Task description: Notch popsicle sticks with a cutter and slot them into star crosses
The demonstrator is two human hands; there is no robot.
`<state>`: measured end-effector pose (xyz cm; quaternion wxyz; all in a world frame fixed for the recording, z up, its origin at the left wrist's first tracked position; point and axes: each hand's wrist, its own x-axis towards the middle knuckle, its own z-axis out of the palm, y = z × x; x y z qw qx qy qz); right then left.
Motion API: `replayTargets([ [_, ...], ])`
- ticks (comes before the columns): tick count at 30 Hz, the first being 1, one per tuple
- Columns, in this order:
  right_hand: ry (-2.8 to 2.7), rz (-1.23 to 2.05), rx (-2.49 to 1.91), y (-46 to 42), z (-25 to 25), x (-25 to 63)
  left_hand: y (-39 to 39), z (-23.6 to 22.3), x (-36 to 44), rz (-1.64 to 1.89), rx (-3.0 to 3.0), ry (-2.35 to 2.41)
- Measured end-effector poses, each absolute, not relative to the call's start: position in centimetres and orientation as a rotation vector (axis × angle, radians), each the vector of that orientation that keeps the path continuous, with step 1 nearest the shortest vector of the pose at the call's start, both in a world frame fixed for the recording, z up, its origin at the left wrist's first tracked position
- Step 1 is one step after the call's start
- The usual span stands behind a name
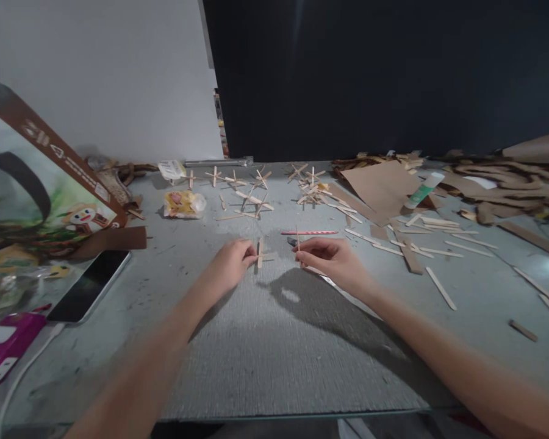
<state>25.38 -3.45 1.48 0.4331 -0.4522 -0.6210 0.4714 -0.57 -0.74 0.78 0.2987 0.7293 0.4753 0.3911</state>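
My left hand pinches a small cross of wooden craft sticks just above the middle of the table. Across a short gap, my right hand holds a single thin wooden stick upright between thumb and fingertips. A red patterned pencil lies just beyond the right hand. Under that hand a utility knife is partly covered. Farther back stand and lie several crossed stick pieces, with more heaped sticks to their right.
Loose craft sticks, cardboard and a glue stick are spread over the right side. On the left are a phone with a cable, a purple device, a printed bag and a yellow packet. The table's front edge runs nearby.
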Motion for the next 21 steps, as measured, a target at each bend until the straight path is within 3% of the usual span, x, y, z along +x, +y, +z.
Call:
replayTargets([
  [11, -1.577, 0.891, -1.099, -3.1, 0.8, 25.5, -2.1, 2.3, 2.2, 1.048, 1.598, 1.091],
  [21, -1.479, 1.004, -1.160, -3.2, 1.2, 25.5, -2.3, 1.6, 2.4, 1.183, 1.614, 1.132],
])
